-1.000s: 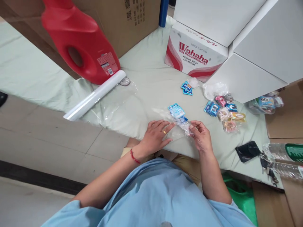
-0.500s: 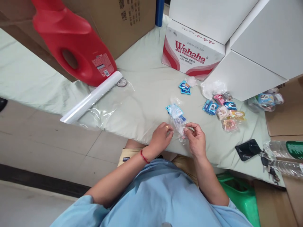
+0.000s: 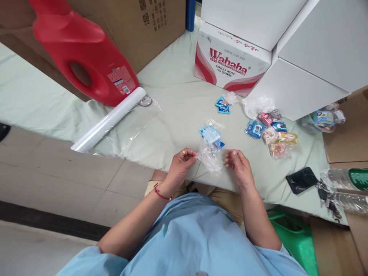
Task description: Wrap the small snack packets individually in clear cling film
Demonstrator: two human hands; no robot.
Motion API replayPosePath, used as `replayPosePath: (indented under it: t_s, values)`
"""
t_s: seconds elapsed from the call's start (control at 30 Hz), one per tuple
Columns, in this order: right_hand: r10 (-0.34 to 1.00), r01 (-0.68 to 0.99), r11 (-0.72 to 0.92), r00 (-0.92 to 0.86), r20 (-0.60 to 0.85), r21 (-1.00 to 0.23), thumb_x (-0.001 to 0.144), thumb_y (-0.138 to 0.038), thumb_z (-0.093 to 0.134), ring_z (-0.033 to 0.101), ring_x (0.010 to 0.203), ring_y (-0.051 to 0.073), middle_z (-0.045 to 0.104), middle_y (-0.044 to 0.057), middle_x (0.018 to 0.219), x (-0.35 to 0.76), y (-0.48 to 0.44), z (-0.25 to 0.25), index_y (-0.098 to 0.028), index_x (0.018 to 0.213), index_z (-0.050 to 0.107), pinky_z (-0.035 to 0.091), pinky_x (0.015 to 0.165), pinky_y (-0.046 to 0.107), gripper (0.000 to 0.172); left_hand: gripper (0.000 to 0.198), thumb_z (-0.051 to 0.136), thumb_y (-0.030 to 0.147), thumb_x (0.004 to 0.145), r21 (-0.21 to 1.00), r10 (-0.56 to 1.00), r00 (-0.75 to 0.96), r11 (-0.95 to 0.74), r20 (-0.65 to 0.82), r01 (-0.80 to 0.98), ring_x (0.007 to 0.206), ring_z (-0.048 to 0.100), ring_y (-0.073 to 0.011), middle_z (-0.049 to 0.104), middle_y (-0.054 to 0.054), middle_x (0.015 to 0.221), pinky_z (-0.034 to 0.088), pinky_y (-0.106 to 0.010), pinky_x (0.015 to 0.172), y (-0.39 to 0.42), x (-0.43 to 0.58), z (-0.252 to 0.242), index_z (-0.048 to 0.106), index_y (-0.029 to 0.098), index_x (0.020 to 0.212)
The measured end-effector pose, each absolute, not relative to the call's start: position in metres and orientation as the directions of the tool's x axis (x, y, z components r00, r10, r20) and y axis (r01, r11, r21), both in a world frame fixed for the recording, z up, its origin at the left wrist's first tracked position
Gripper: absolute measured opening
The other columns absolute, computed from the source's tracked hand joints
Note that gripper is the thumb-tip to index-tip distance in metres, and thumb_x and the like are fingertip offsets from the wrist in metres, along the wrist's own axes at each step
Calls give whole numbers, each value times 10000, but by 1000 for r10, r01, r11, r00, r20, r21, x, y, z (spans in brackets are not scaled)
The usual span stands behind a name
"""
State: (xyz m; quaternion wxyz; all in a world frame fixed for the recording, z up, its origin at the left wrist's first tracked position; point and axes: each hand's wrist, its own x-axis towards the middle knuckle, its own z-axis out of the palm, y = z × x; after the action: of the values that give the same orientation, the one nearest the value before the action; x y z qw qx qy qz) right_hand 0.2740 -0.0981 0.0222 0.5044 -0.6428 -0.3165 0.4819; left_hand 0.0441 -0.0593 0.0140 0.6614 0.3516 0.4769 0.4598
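Observation:
My left hand (image 3: 181,165) pinches the left edge of a crumpled piece of clear plastic wrap (image 3: 212,160) between thumb and fingers. The wrap lies near the cloth's front edge. Small blue packets (image 3: 210,134) lie at its far end, partly covered by it. To the right of the wrap, my right hand (image 3: 239,165) is held with loosely bent fingers, a small gap between it and the film; nothing shows in it. Farther back are two blue packets (image 3: 222,104) beside a wad of clear plastic (image 3: 230,97).
Several wrapped snacks (image 3: 270,132) are piled at right, before white boxes (image 3: 310,82) and a Wahaba-style red-and-white carton (image 3: 230,61). A black phone-like pouch (image 3: 301,180) with keys and plastic bottles (image 3: 342,180) lie far right. At left are a plastic film roll (image 3: 109,119) and red jug (image 3: 83,57).
My left hand has moved left, drawing the wrap's edge outward, and the film is spread wider. My right hand has come away from the wrap, slightly to the right.

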Motion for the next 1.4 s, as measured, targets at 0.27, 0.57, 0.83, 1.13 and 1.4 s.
replayPosePath:
  t_s: [0.27, 0.57, 0.83, 1.13, 1.4]
  values:
    - [941, 1, -318, 123, -316, -948, 717, -577, 875, 522, 643, 127, 651, -24, 729, 254, -89, 17, -209, 975, 738, 387, 618, 263, 470, 281, 716, 448, 814, 962, 936, 240, 272, -259, -23, 827, 600, -184, 688, -30, 949, 476, -322, 776, -67, 47, 19, 690, 203, 949]
    - [948, -69, -175, 258, -187, -982, 762, -525, 871, 549, 774, 152, 657, -12, 832, 258, -93, 23, -241, 851, 724, 460, 771, 290, 332, 283, 789, 436, 746, 951, 941, 187, 299, -281, -79, 842, 582, -177, 664, -23, 893, 446, -305, 799, -63, 48, 12, 654, 203, 832]
    - [922, -213, -254, 241, -303, -943, 735, -575, 899, 539, 610, 134, 588, -36, 701, 266, -103, 28, -243, 820, 630, 465, 557, 258, 436, 260, 842, 352, 714, 906, 936, 185, 340, -300, -251, 860, 576, -156, 657, -16, 899, 469, -297, 832, -63, 38, 17, 678, 189, 831]
    - [932, -70, -223, 277, -234, -972, 802, -616, 822, 367, 484, 91, 502, -70, 632, 252, -104, 30, -244, 867, 603, 281, 457, 252, 436, 553, 864, 292, 652, 824, 888, 238, 455, -393, -338, 1068, 652, -204, 575, -61, 1266, 578, -353, 865, -67, 47, 28, 572, 242, 1119]
    - [952, 2, -215, 223, -209, -977, 804, -573, 831, 449, 564, 118, 571, -34, 752, 253, -107, 31, -256, 1001, 665, 371, 512, 260, 408, 265, 714, 366, 753, 920, 931, 116, 360, -345, -153, 728, 606, -140, 637, 6, 826, 500, -289, 731, -57, 65, 18, 616, 205, 939]
